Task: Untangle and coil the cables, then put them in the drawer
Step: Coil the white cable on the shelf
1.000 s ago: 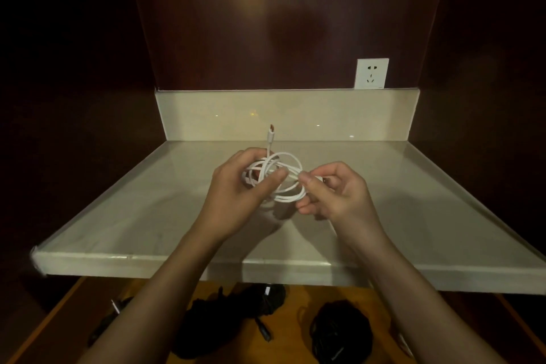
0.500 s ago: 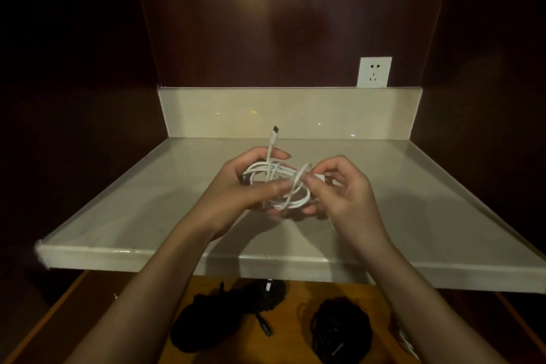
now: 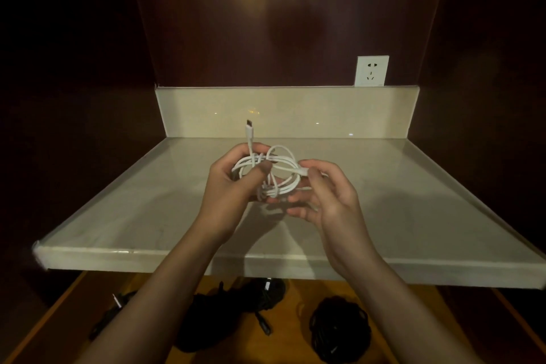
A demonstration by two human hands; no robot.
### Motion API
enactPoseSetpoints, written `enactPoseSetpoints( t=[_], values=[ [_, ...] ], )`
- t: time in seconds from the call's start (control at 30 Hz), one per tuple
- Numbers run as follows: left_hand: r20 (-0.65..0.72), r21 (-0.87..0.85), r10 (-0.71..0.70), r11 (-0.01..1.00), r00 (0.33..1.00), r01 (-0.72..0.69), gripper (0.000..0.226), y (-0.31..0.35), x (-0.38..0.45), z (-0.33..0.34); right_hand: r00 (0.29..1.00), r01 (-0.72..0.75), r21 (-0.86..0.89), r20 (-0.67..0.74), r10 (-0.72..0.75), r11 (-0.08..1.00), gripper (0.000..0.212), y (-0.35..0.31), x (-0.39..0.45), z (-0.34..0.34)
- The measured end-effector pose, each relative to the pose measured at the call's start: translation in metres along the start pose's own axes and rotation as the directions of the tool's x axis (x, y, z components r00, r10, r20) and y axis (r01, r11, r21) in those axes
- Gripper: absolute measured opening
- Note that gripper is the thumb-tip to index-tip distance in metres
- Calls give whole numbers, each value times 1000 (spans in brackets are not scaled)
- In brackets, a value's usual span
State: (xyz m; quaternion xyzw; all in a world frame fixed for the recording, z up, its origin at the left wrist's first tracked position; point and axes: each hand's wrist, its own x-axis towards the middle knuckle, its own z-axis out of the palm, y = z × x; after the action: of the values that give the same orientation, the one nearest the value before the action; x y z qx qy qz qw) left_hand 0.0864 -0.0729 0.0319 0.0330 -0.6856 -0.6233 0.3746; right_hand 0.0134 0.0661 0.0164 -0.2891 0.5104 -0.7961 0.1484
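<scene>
A white cable [image 3: 280,170], wound into a loose coil, hangs above the pale countertop [image 3: 147,210]. My left hand [image 3: 233,186] grips the coil's left side, thumb across the loops. One plug end [image 3: 249,127] sticks straight up from that hand. My right hand [image 3: 328,195] pinches the other cable end at the coil's right side between thumb and forefinger. Below the counter, the open wooden drawer [image 3: 298,298] holds coiled black cables [image 3: 339,329], with another black bundle [image 3: 236,304] to the left.
A white wall socket [image 3: 371,71] sits above the counter's raised back edge [image 3: 283,112]. Dark wooden panels close in the niche at left, right and behind. A plug on a black lead [image 3: 116,301] lies at the drawer's left.
Both hands have risen slightly with the coil. My right hand has drawn the cable end across the loops, and its lower fingers have spread.
</scene>
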Motion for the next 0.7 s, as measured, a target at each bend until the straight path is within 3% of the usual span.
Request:
enactPoseSetpoints(
  t=[0.17,0.5,0.7],
  values=[
    [44,5,-8,1000,999,8,14,0,-1,-1,998,-55,68,-5,55,996,23,-2,4,2],
    [65,94,103,990,993,-109,23,-5,-9,5,996,-58,-96,60,64,994,11,1,3,0],
    [82,131,101,985,991,-112,20,-11,-13,8,997,-61,-16,39,62,998,8,1,-2,-5]
  ],
)
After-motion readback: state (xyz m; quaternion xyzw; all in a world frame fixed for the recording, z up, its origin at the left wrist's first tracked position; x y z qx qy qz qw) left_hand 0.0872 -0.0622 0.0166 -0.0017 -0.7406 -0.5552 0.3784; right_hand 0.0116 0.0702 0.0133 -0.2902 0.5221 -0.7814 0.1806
